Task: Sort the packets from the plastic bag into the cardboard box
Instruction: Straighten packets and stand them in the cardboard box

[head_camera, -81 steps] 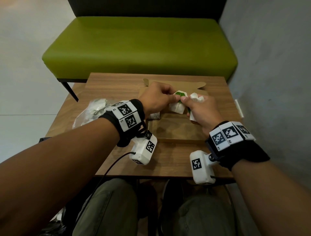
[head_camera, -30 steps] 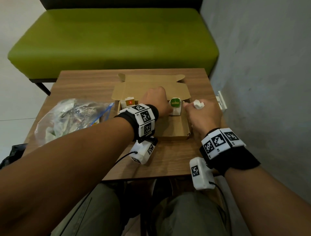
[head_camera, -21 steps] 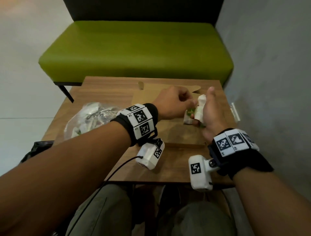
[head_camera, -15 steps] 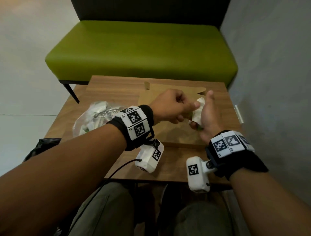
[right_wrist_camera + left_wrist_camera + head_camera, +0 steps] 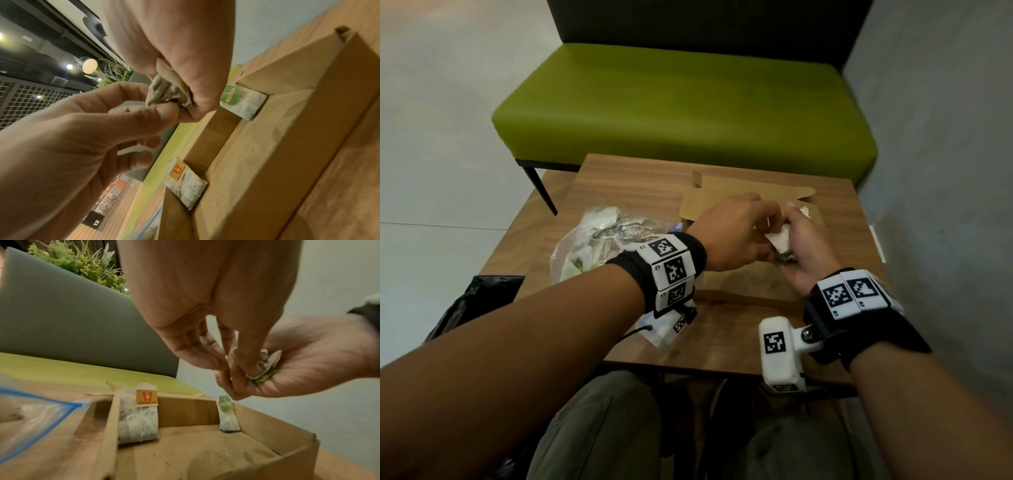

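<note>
Both hands meet above the open cardboard box (image 5: 739, 286). My right hand (image 5: 796, 236) cups a small bunch of white tea-bag packets (image 5: 265, 366) in its palm. My left hand (image 5: 765, 224) comes from above and pinches one crumpled packet (image 5: 168, 92) of that bunch, with the right thumb against it. Inside the box an orange-tagged packet (image 5: 141, 415) leans in the back left corner. A green-tagged packet (image 5: 227, 415) leans in the back right corner. The clear plastic bag (image 5: 599, 246), with more packets inside, lies left of the box.
The box sits on a small wooden table (image 5: 722, 339) with its lid flap (image 5: 743, 195) folded back. A green bench (image 5: 681, 102) stands behind the table and a grey wall runs along the right. A black bag (image 5: 472, 301) lies at the table's left.
A second ago my left hand was down in the box by the green-tagged packet. It has risen to my right hand and now pinches a packet from the bunch held there.
</note>
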`<action>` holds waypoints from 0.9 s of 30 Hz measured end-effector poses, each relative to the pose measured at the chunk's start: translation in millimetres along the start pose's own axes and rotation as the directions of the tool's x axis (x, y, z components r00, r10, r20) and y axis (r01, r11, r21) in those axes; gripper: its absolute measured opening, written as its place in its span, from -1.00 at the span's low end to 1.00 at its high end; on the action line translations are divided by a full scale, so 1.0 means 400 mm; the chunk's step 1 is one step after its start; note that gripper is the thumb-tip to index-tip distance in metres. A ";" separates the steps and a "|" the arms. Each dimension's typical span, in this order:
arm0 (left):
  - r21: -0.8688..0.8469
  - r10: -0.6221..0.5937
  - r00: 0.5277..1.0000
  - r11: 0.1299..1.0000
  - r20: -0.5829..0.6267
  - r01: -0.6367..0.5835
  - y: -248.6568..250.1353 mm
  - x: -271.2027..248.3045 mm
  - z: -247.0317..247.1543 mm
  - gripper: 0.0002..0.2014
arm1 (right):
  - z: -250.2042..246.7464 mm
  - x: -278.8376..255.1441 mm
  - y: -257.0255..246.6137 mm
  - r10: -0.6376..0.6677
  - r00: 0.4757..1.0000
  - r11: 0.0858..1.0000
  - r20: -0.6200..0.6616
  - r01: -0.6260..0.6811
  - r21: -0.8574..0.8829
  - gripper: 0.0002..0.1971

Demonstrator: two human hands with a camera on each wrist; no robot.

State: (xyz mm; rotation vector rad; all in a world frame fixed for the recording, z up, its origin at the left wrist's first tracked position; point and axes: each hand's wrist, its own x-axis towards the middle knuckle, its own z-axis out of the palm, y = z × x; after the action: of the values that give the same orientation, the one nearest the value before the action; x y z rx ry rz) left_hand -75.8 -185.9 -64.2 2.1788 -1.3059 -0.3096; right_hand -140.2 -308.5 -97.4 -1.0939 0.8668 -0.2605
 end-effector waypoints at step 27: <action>-0.802 -0.472 0.876 0.482 0.101 0.352 -0.010 0.024 -0.033 -0.85 | -0.027 -0.018 -0.002 0.094 0.996 0.985 -0.012 -0.091 0.143 -0.78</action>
State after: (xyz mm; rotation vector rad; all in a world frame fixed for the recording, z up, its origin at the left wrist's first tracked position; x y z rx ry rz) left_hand -62.0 -187.9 -55.2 1.6027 -0.3516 -0.7671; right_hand -152.6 -311.9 -95.0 -0.9171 0.8997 -0.2519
